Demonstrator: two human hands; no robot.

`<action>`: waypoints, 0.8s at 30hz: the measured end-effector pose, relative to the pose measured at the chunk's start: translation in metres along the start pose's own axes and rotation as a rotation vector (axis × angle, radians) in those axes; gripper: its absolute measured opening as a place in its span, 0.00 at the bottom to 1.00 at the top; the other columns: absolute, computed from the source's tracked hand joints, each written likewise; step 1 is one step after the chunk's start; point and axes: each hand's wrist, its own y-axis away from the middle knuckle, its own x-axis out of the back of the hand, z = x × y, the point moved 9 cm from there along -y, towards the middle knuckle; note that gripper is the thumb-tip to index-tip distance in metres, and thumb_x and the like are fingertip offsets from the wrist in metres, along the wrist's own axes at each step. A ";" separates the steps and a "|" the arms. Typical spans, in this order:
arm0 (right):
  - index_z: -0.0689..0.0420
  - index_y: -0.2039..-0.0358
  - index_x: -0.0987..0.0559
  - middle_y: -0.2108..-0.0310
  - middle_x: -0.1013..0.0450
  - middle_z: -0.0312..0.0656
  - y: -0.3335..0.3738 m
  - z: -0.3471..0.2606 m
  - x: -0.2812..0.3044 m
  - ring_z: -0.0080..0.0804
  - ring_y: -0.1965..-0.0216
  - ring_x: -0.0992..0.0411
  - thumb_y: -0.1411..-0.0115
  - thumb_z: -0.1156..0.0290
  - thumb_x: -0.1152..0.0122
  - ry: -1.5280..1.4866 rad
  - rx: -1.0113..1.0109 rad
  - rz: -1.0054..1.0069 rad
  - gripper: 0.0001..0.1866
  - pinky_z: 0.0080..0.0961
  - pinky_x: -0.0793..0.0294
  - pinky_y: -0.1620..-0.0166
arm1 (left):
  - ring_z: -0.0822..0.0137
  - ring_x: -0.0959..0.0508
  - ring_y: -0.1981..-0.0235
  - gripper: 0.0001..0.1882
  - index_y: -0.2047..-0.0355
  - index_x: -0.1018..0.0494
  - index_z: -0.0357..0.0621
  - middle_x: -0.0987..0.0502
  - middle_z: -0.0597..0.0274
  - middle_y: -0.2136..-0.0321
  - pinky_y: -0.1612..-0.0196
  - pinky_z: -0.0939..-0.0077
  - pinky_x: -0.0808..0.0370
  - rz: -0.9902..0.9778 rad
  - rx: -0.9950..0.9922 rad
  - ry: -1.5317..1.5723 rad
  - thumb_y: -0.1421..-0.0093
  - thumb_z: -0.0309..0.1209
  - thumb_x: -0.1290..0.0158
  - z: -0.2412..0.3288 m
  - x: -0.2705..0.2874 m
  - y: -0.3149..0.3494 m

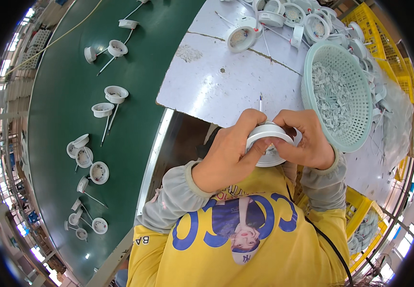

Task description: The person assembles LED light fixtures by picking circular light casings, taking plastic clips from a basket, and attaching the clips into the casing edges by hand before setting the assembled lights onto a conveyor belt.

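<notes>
Your left hand (pixel 226 152) and right hand (pixel 311 139) share the grip, thumbs and fingers pinching a white round housing (pixel 268 129) at the near edge of the bench (pixel 216 91). Beside your right hand, a pale green basket (pixel 359 88) holds many small whitish pieces (pixel 330 95); lower right, a yellow crate (pixel 356 204) contains pale items too unclear to identify.

The held round housing (pixel 268 129) is white, as are the cup-shaped housings (pixel 116 93) on the dark green conveyor belt (pixel 140 91). The desk (pixel 216 91) is bluish white, crossed by thin brown lines (pixel 207 36) and mottled with a greyish patch (pixel 189 53). A pale mint-green basket (pixel 358 112), patterned with rows of holes, contains whitish-grey pieces (pixel 331 103); the crates (pixel 372 28) are yellow. Grey sleeves (pixel 173 201) meet a yellow apron (pixel 192 263) with blue letters (pixel 177 232).
</notes>
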 end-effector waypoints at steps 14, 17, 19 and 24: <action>0.62 0.79 0.28 0.91 0.39 0.35 -0.003 -0.001 -0.009 0.19 0.89 0.44 0.57 0.75 0.42 0.004 0.135 -0.001 0.05 0.17 0.46 0.84 | 0.66 0.31 0.72 0.23 0.59 0.40 0.33 0.32 0.54 0.71 0.67 0.77 0.33 -0.083 -0.222 -0.067 0.40 0.45 0.56 0.007 0.005 0.003; 0.62 0.86 0.35 0.92 0.43 0.43 -0.004 -0.003 -0.006 0.32 0.90 0.47 0.57 0.69 0.41 0.011 0.153 0.061 0.14 0.23 0.46 0.84 | 0.69 0.33 0.73 0.24 0.61 0.39 0.33 0.33 0.57 0.71 0.67 0.79 0.36 -0.005 -0.179 -0.051 0.38 0.47 0.63 -0.001 0.008 -0.001; 0.62 0.87 0.37 0.92 0.44 0.44 -0.004 -0.001 -0.009 0.33 0.90 0.48 0.57 0.69 0.41 -0.006 0.165 0.072 0.15 0.24 0.46 0.84 | 0.73 0.36 0.73 0.23 0.62 0.38 0.34 0.33 0.61 0.73 0.67 0.81 0.37 0.014 -0.115 0.032 0.36 0.45 0.66 0.000 0.003 0.003; 0.62 0.88 0.38 0.92 0.44 0.44 -0.001 -0.002 -0.015 0.34 0.90 0.49 0.58 0.69 0.43 -0.055 0.186 0.090 0.15 0.25 0.46 0.84 | 0.77 0.38 0.72 0.19 0.65 0.36 0.35 0.33 0.64 0.75 0.68 0.83 0.39 0.078 0.009 0.118 0.37 0.43 0.64 -0.011 0.010 0.008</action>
